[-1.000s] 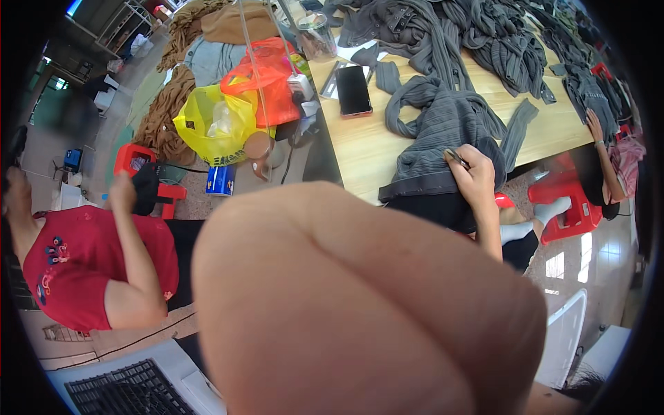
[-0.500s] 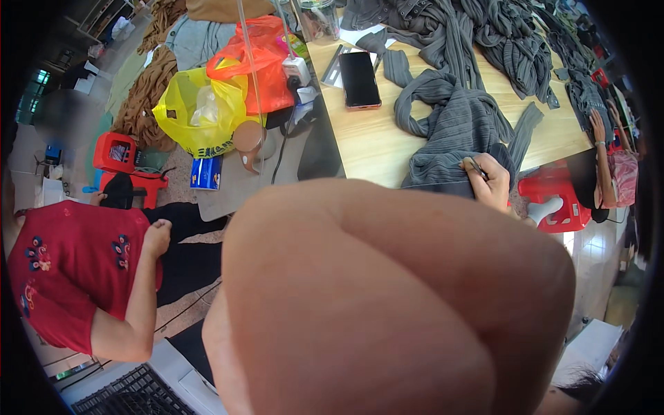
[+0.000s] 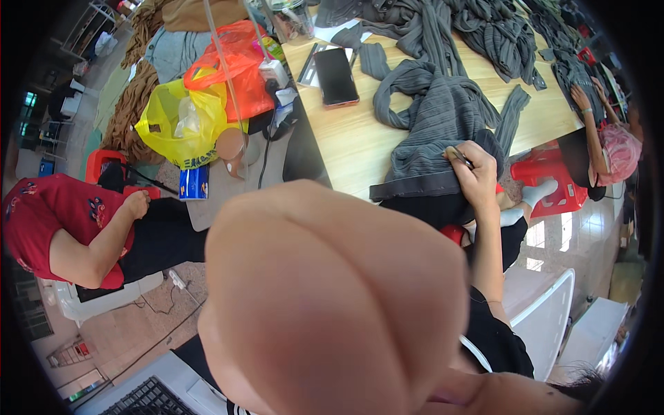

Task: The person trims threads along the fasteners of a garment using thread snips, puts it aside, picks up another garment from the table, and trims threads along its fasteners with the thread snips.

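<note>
My right hand [image 3: 476, 174] is closed around a small dark metal tool [image 3: 463, 160], which looks like thread snips. It rests at the near edge of a dark grey ribbed knit garment [image 3: 443, 114] with a smooth darker band [image 3: 415, 188] along its lower side. The garment lies partly over the table's front edge. A large, blurred bare bent arm [image 3: 325, 297], apparently my left one, fills the lower middle close to the camera. Its hand does not show.
On the wooden table [image 3: 353, 162] lie a phone [image 3: 335, 76] and more grey garments [image 3: 494, 41]. Left stand a yellow bag [image 3: 166, 128], a red bag [image 3: 242, 62] and a blue box [image 3: 194, 183]. One co-worker in a red shirt [image 3: 76, 214] is left; another's hand [image 3: 581, 97] is far right.
The whole view has shifted, so the table sits further left. The near bent arm covers less on the right, baring my right forearm and black clothing. The tool stays in my right hand.
</note>
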A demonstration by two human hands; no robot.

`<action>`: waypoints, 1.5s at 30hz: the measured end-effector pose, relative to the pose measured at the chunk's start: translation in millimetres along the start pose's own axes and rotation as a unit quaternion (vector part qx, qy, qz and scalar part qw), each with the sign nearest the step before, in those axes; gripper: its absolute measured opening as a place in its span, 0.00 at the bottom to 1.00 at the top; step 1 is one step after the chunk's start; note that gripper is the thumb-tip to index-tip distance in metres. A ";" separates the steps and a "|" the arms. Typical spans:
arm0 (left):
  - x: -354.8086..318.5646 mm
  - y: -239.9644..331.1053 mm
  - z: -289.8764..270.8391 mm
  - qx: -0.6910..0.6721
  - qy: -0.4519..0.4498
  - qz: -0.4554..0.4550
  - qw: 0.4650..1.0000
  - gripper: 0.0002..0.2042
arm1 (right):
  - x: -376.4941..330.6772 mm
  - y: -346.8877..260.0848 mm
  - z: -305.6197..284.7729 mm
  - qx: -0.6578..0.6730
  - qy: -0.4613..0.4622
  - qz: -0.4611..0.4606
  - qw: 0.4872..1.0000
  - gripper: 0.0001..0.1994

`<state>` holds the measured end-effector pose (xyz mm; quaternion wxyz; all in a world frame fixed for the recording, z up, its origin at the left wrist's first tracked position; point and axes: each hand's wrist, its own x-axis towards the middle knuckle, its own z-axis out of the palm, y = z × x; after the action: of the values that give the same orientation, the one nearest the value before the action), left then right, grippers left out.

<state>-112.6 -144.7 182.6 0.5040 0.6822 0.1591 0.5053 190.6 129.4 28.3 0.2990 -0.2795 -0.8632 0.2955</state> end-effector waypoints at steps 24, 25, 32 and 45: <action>250.5 -56.5 70.9 0.044 0.160 0.044 0.985 0.25 | 1.2 -20.8 2.4 -0.041 0.066 0.023 0.997 0.09; 277.2 -67.0 76.5 0.104 0.160 0.175 0.966 0.29 | 1.5 -29.1 -6.2 -0.037 0.057 0.003 0.998 0.10; 293.3 -117.2 106.8 0.456 -0.055 0.169 0.872 0.15 | 12.5 -21.5 25.3 0.063 0.238 -0.022 0.969 0.13; 284.0 -76.7 69.1 0.318 0.274 0.383 0.823 0.13 | 1.1 -8.7 5.6 0.005 0.047 -0.028 0.998 0.09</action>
<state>93.1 59.1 269.1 -0.0389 0.6440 0.1683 0.7453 183.4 122.4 30.9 0.3486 -0.2673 -0.8544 0.2776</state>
